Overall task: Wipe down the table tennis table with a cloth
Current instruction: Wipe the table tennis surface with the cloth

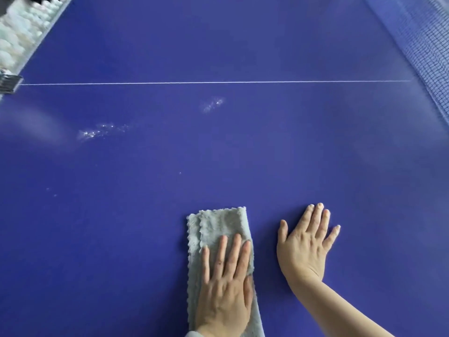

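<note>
Head view, near to far.

6 o'clock: left hand (224,283) flat on folded grey cloth (216,229), fingers straight, pressing down, no grasp. Cloth lying on blue table tennis table (243,161), long axis toward 12, loose far end past the fingertips.

5 o'clock, just beside the cloth but apart: right hand (306,249) palm down on bare surface, fingers spread, holding nothing. Looks like bracing.

Further out: droplet patch (93,132) at 10, second patch (213,104) at 12, both short of white line (218,82) running 9 to 3. Net (422,45) at 1–2. Ball tray (21,27) at 11, beyond the table edge, blurred.

Risks, as judgement:
- Cloth pinned, not gripped: on a push toward 12, likely slipping under the palm or bunching at the loose end, leaving streaks.
- Both patches well apart from the cloth: long reach, more weight on right palm, fresh print on the surface.
- Wet possibly smeared rather than lifted; cannot tell cloth dampness.
- Sweeping toward 1–2: snagging the net. Toward 11: knocking the ball tray.
</note>
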Available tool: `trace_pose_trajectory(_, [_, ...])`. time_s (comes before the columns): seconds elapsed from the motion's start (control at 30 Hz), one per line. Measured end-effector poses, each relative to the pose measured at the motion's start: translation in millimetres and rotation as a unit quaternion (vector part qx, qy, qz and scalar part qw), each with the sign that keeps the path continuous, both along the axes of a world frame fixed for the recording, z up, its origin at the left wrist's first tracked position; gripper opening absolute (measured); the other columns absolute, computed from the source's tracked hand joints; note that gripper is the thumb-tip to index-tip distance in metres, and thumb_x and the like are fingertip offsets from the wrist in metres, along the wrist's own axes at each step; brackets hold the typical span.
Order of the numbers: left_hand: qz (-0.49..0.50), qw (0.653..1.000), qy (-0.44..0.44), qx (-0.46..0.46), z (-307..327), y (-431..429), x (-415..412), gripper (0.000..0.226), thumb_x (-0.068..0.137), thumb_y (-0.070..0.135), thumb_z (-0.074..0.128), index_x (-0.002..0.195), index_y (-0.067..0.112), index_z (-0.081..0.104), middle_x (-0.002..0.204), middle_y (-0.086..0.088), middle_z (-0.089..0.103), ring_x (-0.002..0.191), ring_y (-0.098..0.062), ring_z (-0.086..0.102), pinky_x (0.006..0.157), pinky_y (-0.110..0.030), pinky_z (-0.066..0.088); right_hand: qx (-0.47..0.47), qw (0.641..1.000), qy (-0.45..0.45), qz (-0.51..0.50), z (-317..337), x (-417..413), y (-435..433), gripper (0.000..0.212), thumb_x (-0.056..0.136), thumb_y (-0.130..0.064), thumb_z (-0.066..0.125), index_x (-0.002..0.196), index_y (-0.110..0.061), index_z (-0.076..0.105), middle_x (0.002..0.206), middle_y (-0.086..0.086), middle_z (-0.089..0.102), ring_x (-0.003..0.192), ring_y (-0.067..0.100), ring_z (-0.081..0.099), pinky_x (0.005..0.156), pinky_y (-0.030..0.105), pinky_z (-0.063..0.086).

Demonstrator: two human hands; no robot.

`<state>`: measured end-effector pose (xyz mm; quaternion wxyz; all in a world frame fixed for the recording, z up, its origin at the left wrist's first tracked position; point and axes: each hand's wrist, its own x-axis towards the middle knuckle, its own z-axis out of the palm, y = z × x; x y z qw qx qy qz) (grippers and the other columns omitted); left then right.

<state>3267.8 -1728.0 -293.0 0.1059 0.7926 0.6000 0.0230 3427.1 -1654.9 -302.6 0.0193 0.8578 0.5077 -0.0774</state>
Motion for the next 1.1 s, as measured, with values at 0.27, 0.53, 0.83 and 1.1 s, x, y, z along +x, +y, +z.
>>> trace_pose_trajectory(0.27, [-0.088, 0.994, 0.056, 0.014, -5.1, 135.2, -51.7, 0.059, 0.099, 0.043, 0.019, 0.157, 0.030, 0.012, 0.164, 0.008, 0.007, 0.152, -0.017, 0.002, 0.121, -0.052, 0.010, -0.004, 1.000, -0.006, 0.000, 1.0, 0.4, 1.4, 0.078, 0.096, -0.052, 0.012, 0.157, -0.005, -0.003, 0.166, 0.008, -0.008, 0.153, 0.022, -0.015, 0.120, 0.048, -0.017])
trace_pose_trajectory(0.53, [0.080, 0.995, 0.039, 0.034, -11.5, 154.3, -152.3, 0.061, 0.097, 0.041, 0.022, 0.156, 0.023, 0.023, 0.163, 0.003, 0.018, 0.151, -0.020, 0.015, 0.120, -0.053, 0.016, -0.005, 1.000, -0.004, -0.011, -0.1, -0.5, 1.9, 0.076, 0.100, -0.049, 0.024, 0.157, -0.004, 0.002, 0.167, 0.008, -0.003, 0.153, 0.022, -0.011, 0.122, 0.047, -0.013])
trace_pose_trajectory(0.83, [0.077, 0.995, 0.047, 0.032, -6.4, 154.6, -149.9, 0.062, 0.096, 0.039, 0.024, 0.155, 0.022, 0.026, 0.163, 0.002, 0.018, 0.150, -0.021, 0.016, 0.119, -0.052, 0.019, 0.123, 0.978, 0.047, 0.160, 15.9, -32.8, 107.4, 0.059, 0.103, -0.022, 0.045, 0.154, -0.002, 0.025, 0.166, 0.012, 0.010, 0.154, 0.025, 0.007, 0.125, 0.040, -0.005])
trace_pose_trajectory(1.1, [0.064, 0.996, 0.061, 0.031, -7.7, 155.8, -151.2, 0.062, 0.093, 0.037, 0.031, 0.153, 0.019, 0.030, 0.162, 0.001, 0.023, 0.149, -0.025, 0.020, 0.115, -0.058, 0.025, 0.107, 0.988, 0.102, -0.054, 2.9, -58.3, 211.2, 0.061, 0.105, -0.040, 0.019, 0.158, -0.010, 0.017, 0.167, 0.002, 0.008, 0.154, 0.014, -0.001, 0.124, 0.041, -0.008])
